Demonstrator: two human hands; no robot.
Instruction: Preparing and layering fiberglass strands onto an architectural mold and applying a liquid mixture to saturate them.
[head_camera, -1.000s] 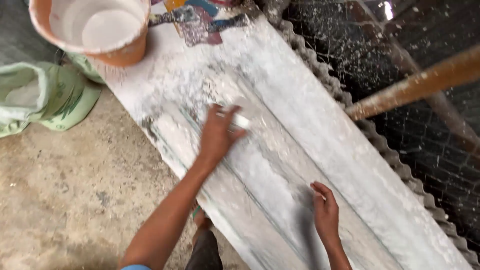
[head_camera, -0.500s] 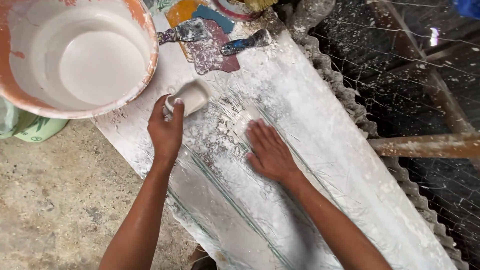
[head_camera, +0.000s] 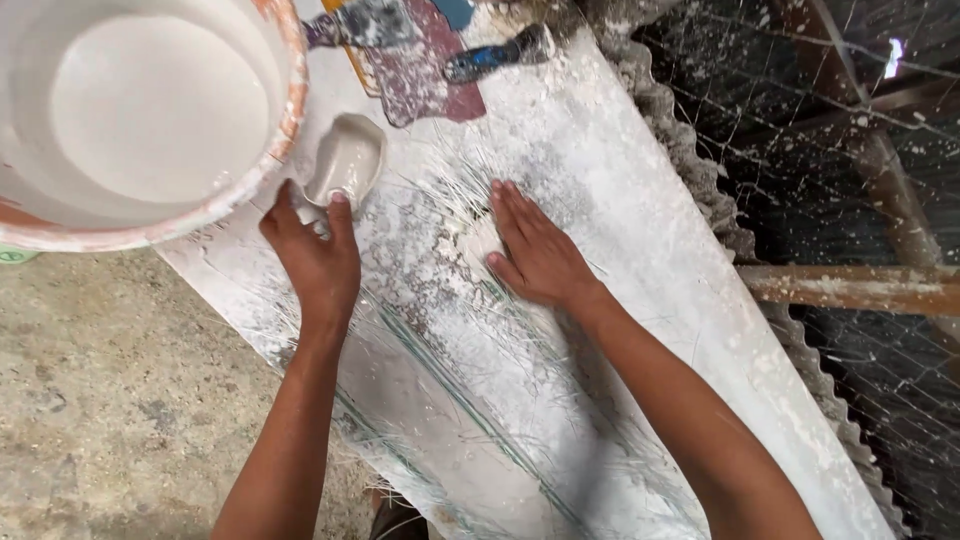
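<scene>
White-smeared board (head_camera: 640, 300): left hand (head_camera: 312, 262) grips small scoop (head_camera: 345, 160) beside bucket (head_camera: 285, 110); right hand (head_camera: 535, 255) flat, empty, well apart.

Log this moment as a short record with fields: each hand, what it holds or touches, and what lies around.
left hand: left hand with its grip on a small white-coated scoop, next to the bucket
right hand: right hand pressed flat, fingers spread, on the board
work surface: long white-smeared board with thin fibre strands lying across it
container: large bucket holding white liquid, at the board's upper left
other tools: putty knife at the board's far end
surroundings: wire mesh to the right, concrete floor to the left
</scene>
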